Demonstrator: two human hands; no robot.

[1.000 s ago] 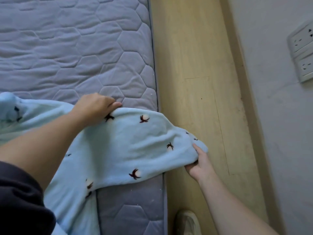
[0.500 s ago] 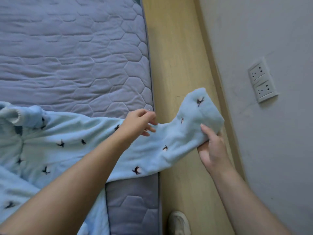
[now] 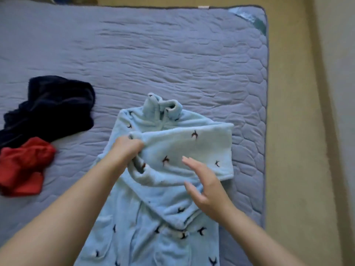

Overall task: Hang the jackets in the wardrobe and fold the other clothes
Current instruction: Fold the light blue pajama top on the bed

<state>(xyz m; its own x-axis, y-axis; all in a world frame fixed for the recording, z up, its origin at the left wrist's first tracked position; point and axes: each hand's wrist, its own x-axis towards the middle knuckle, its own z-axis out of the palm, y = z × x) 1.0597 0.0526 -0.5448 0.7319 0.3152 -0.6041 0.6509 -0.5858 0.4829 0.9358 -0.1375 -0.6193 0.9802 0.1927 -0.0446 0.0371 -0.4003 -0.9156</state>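
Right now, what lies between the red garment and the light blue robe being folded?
In the head view, only bare quilted mattress separates the red garment from the light blue robe; the left forearm crosses nearer the camera.

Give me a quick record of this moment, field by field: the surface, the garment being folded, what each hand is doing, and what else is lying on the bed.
surface: grey quilted mattress, wood floor at its right
garment: light blue fleece garment with small dark bird prints, collar away from the person
fold state: one sleeve laid across the chest
left hand: gripping the sleeve's cuff end
right hand: open, fingers spread, over the garment; contact unclear
other clothes: dark navy garment and red garment at the left, unfolded
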